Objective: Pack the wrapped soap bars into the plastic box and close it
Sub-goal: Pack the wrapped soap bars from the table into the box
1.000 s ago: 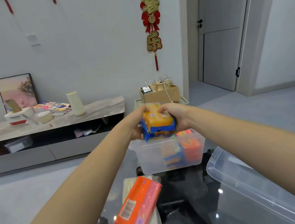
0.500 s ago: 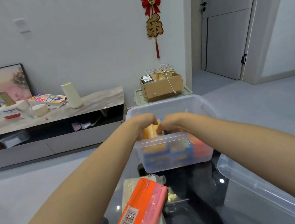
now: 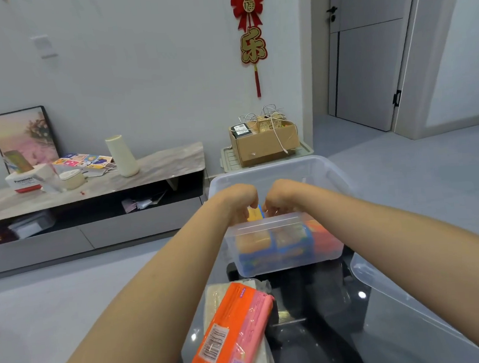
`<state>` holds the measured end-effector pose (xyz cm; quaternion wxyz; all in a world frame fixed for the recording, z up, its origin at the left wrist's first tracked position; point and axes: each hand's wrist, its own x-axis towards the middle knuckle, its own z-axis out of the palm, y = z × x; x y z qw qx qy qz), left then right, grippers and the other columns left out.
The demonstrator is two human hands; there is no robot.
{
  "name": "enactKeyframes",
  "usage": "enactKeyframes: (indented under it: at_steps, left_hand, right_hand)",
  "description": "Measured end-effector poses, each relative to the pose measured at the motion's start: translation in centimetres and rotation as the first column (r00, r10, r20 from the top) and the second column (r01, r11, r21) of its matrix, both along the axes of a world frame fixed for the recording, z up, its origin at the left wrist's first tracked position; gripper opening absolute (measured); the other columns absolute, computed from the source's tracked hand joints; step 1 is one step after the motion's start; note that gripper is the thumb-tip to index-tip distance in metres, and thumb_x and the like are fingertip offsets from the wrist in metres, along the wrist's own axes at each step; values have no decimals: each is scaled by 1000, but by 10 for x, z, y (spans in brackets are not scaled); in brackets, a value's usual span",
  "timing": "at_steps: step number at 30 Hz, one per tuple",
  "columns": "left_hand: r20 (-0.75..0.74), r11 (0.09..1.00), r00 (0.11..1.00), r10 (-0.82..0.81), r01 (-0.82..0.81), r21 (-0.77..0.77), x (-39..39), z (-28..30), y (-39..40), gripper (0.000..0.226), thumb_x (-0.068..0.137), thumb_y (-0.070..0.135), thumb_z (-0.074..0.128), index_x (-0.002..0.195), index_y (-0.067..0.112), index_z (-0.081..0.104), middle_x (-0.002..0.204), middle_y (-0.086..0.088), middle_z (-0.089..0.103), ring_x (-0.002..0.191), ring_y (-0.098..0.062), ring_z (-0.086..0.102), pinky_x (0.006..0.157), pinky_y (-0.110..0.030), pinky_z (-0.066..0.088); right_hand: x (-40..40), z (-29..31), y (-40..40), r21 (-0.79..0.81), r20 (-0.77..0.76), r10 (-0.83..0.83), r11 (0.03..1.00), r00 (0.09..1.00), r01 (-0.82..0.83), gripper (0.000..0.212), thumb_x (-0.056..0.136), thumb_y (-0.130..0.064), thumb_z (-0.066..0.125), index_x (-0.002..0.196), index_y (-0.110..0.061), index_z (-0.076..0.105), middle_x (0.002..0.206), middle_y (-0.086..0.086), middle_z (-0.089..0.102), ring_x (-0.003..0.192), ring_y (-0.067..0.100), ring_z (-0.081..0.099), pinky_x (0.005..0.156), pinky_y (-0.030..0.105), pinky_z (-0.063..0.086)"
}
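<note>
The clear plastic box sits at the far edge of the dark glossy desk in the middle of the frame, open grey floor spreading beyond it to left and right. Its lid lies just beside it at lower right, off the box. Both hands reach in over the near rim, close together: the left hand and right hand have their fingers curled down and pinched on a yellow-and-blue wrapped soap bar, whose top corner peeks up between them. Through the near wall more bars show packed low inside, yellow and blue at centre, orange toward the right. Nearer, at the bottom centre, an orange-and-pink soap pack rests tilted on a pale wrapped bundle.
</note>
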<state>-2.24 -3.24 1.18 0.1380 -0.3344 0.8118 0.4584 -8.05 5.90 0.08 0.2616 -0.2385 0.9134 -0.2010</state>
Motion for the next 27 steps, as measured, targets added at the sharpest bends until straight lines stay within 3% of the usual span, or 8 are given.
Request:
enactKeyframes:
  at_steps: [3, 5, 7, 10, 15, 19, 23, 27]
  left_hand:
    - [-313, 996, 946, 84, -80, 26, 13, 6, 12, 26, 91, 4, 38, 111, 6, 54, 111, -21, 58, 98, -28, 61, 82, -34, 49]
    - [-481, 998, 874, 62, -69, 4, 31, 10, 22, 29, 90, 4, 39, 111, 10, 57, 100, -11, 59, 83, -19, 60, 68, -27, 48]
    - [-585, 998, 811, -3, -34, -52, 53, 10, 33, 32, 89, 4, 41, 114, 8, 60, 96, -7, 61, 77, -16, 61, 65, -26, 48]
    - [-626, 980, 773, -96, -36, -195, 88, 2, 50, 34, 86, 5, 41, 109, 11, 64, 94, -3, 64, 87, -24, 65, 74, -30, 49]
    - [-595, 923, 785, -171, -83, -376, 146, -19, 74, 31, 81, 6, 47, 101, 17, 68, 96, 4, 68, 83, -9, 58, 67, -10, 42]
    - [-468, 831, 857, -217, -89, -550, 183, -45, 83, 31, 83, 21, 51, 110, 25, 65, 117, -1, 62, 113, -19, 54, 99, -38, 42]
    - [-134, 687, 968, -211, 50, -725, 204, -69, 80, 50, 84, 48, 51, 131, 31, 46, 133, -9, 45, 127, -32, 39, 103, -46, 32]
    - [-98, 695, 976, -195, 67, -716, 214, -83, 75, 59, 86, 40, 53, 141, 30, 34, 136, -13, 44, 123, -35, 43, 102, -43, 35]
  right_hand:
    - [6, 4, 13, -382, 25, -139, 914, 990, 138, 28, 91, -2, 48, 112, 7, 64, 109, 27, 68, 77, 26, 58, 69, 32, 52]
    - [19, 7, 30, -456, -129, -141, 887, 982, 68, 30, 88, -4, 50, 112, -6, 68, 102, 18, 71, 76, 20, 60, 65, 25, 49]
    - [37, 5, 48, -506, -317, -148, 862, 937, -36, 31, 87, -8, 51, 110, -14, 70, 104, 8, 72, 87, 16, 62, 73, 21, 43]
    - [72, -5, 75, -600, -372, -180, 796, 910, -87, 29, 85, -8, 53, 106, -16, 72, 98, -2, 73, 78, 6, 59, 71, 16, 40]
    - [132, -24, 110, -654, -248, -135, 754, 959, -63, 27, 84, -4, 57, 102, -16, 73, 90, -10, 68, 77, -3, 59, 69, -2, 42]
    - [172, -44, 127, -602, -114, -44, 798, 993, -34, 22, 84, -8, 61, 101, -17, 73, 97, -5, 73, 90, 9, 66, 84, 19, 49]
    - [202, -69, 134, -462, -64, 64, 883, 996, -86, 23, 82, -22, 66, 105, -20, 72, 100, -2, 74, 93, 13, 67, 83, 21, 49]
    - [222, -92, 140, -320, -20, 172, 932, 985, -169, 46, 74, -39, 74, 116, -24, 65, 94, -10, 63, 86, 7, 61, 73, 14, 45]
